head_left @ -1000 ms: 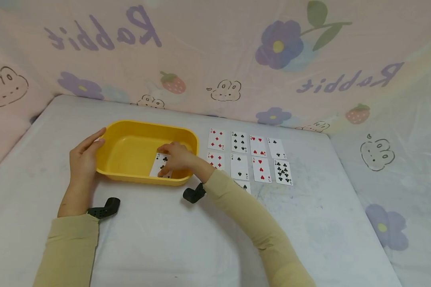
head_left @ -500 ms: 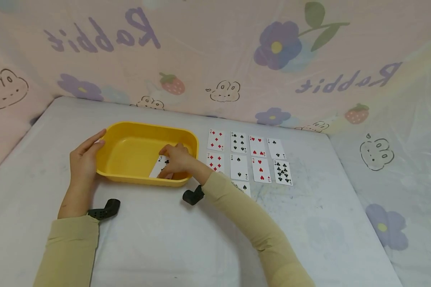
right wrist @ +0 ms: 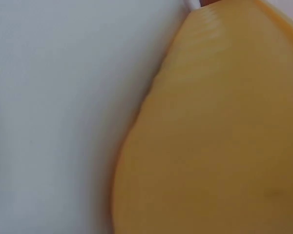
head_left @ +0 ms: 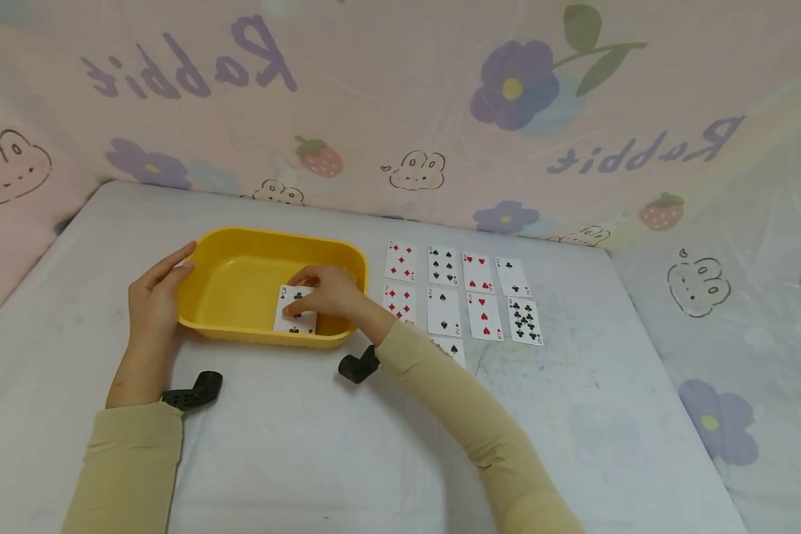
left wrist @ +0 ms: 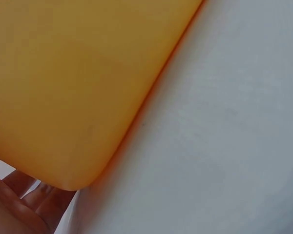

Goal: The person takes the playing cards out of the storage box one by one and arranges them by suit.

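A yellow plastic tub [head_left: 230,278] stands on the left half of the table. At its left end my left hand [head_left: 156,293] holds the rim, thumb at the edge and fingers along the outer side. In the left wrist view, fingers [left wrist: 27,202] show behind the tub's corner. Inside the tub near the front right, my right hand [head_left: 330,291] pinches a playing card [head_left: 294,326], the three of clubs, face up with the thumb across its face. Only the tub's outer wall [right wrist: 200,131] fills the right wrist view; the card is hidden there.
To the tub's right lie several face-up cards in rows, including a five of diamonds [head_left: 400,263] and a nine of clubs [head_left: 526,321]. A spade card [head_left: 455,348] is partly covered by the right sleeve [head_left: 434,371]. A printed curtain [head_left: 360,96] hangs behind the table.
My right hand has shifted the three of clubs slightly left and turned it straighter, so more of its face shows. The left hand stays at the tub's left end.
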A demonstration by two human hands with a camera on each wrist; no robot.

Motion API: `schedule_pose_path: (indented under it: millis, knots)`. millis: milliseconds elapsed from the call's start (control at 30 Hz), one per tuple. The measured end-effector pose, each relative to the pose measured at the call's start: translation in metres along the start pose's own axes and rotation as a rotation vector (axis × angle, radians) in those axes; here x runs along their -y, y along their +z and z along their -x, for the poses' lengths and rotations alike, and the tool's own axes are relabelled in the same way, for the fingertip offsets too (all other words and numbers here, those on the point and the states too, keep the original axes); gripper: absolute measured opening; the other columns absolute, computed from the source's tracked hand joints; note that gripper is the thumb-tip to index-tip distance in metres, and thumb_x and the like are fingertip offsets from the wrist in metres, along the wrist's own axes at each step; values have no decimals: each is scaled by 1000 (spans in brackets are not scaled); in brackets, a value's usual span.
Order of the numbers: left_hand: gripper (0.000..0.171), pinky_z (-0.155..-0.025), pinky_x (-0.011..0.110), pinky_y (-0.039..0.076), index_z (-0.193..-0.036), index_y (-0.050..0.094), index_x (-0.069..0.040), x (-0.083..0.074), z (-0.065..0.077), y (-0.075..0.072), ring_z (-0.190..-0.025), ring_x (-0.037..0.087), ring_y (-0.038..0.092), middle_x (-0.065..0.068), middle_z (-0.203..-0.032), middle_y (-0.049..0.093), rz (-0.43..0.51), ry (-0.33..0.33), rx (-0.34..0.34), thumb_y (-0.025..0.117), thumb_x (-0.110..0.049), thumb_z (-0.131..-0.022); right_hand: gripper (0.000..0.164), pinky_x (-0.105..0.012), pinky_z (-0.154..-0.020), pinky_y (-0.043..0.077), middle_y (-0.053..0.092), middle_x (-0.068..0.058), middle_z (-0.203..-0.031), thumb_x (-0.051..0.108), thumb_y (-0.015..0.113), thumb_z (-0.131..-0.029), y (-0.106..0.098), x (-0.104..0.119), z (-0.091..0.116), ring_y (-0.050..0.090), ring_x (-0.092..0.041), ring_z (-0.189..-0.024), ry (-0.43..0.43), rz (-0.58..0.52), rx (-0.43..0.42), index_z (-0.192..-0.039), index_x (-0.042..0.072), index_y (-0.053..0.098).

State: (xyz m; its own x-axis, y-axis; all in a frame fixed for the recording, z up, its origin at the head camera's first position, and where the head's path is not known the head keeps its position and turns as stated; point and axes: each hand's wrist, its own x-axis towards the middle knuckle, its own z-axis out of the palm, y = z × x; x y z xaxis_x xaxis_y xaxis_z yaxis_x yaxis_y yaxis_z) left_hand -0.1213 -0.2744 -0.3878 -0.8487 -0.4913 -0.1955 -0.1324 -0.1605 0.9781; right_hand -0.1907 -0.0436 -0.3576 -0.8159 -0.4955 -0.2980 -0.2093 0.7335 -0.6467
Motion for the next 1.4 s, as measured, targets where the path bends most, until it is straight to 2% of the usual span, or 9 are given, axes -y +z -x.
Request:
schedule_pose_path:
  millis: [100, 333, 500, 633, 733, 867, 1167, 1333, 1400]
  knots:
    - [35, -112, 11, 23, -130, 62, -26, -1, 1, 0, -139, 3, 31, -17, -138, 53, 7, -4, 3, 59, -30, -95, 44, -26, -95, 43, 62, 1, -119, 33, 80, -77, -3, -2, 1, 50, -15, -109, -41, -88, 20, -117, 22, 67]
    - [36, -112, 10, 22, -130, 61, -27, -1, 2, 2, -140, 2, 29, -17, -140, 51, -12, -23, 1, 59, -32, -95, 45, -17, -77, 43, 63, 1, -106, 15, 74, -83, -6, -5, 2, 51, -14, -94, -126, -134, 80, -126, 21, 63]
    - [35, -112, 10, 21, -131, 60, -27, -1, 2, 4, -140, 2, 29, -17, -140, 51, -6, -36, -3, 58, -31, -96, 44, -17, -77, 51, 63, -2, -111, 7, 69, -87, -8, -9, 6, 58, -13, -89, -135, -403, 61, -129, 17, 61]
    - [36, -112, 10, 22, -131, 60, -27, -2, 3, 4, -140, 1, 29, -17, -141, 50, 12, -44, 1, 59, -30, -95, 43, -22, -78, 54, 64, -3, -112, 6, 67, -88, -13, -13, 12, 60, -12, -84, -156, -594, -4, -128, 17, 60]
    - [36, -110, 9, 23, -130, 61, -27, -3, 2, 4, -138, 0, 31, -17, -140, 51, 30, -55, -3, 61, -30, -94, 43, -22, -77, 53, 63, -1, -117, 8, 68, -86, -18, -17, 16, 61, -11, -83, -194, -630, -59, -128, 17, 62]
    - [36, -108, 7, 25, -129, 62, -27, -3, 1, 2, -136, -1, 33, -19, -138, 53, 25, -59, -14, 62, -30, -93, 45, -24, -79, 54, 60, -2, -125, 7, 68, -86, -25, -25, 21, 62, -13, -88, -236, -692, -74, -129, 15, 60]
    - [37, -108, 6, 25, -129, 62, -27, -5, 2, 0, -135, -2, 33, -21, -135, 54, 22, -58, -12, 63, -31, -93, 46, -25, -83, 54, 60, -6, -126, 3, 66, -87, -45, -53, 38, 62, -14, -98, -212, -759, -145, -131, 12, 57]
    - [36, -109, 6, 22, -130, 61, -26, -6, 4, 1, -137, -2, 31, -21, -136, 54, 30, -49, -5, 60, -28, -95, 44, -26, -80, 54, 64, -9, -110, 2, 66, -87, -54, -75, 49, 63, -13, -90, -192, -786, -214, -129, 9, 57]
    - [35, -109, 6, 23, -130, 61, -25, -5, 3, 2, -136, -2, 32, -21, -135, 55, 38, -44, -5, 60, -28, -95, 44, -25, -73, 51, 62, -6, -92, 1, 66, -86, -57, -85, 55, 60, -14, -78, -188, -791, -252, -128, 8, 55]
